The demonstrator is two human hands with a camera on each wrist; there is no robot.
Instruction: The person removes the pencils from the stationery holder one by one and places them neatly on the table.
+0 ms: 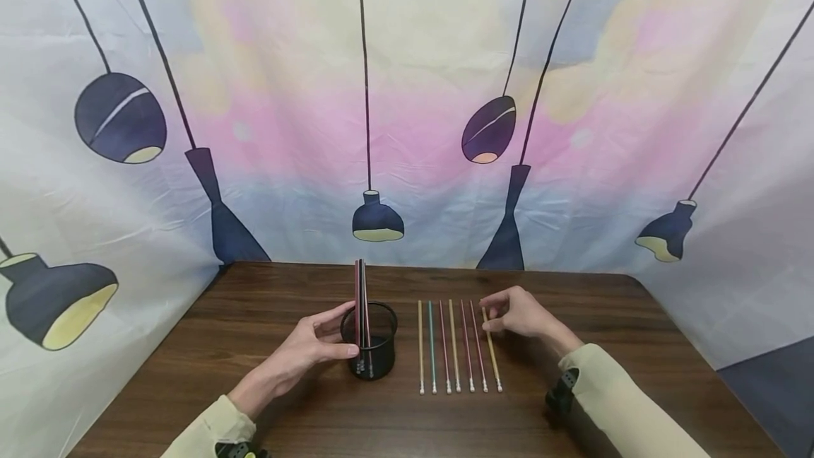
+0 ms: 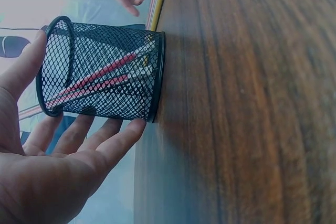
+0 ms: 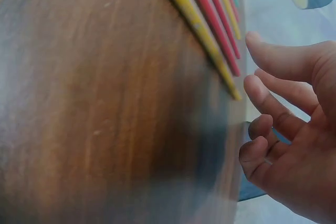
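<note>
A black mesh cup [image 1: 375,359] stands upright on the table with several pencils [image 1: 362,302] leaning at its left side. My left hand [image 1: 299,348] holds the cup from the left, thumb and fingers around the mesh wall [image 2: 105,72]. Right of the cup, several pencils lie side by side, eraser ends toward me: yellow, teal and dark pink. My right hand [image 1: 524,313] is at the far end of the rightmost yellow pencil [image 1: 492,352]. In the right wrist view the fingers of my right hand [image 3: 289,103] are bent and apart, beside that yellow pencil [image 3: 197,24], gripping nothing.
The brown wooden table [image 1: 286,430] extends around the cup and the pencil row. A cloth backdrop [image 1: 420,55] printed with hanging lamps rises behind the table's back edge and at both sides. A dark grey surface [image 1: 776,380] shows at the far right.
</note>
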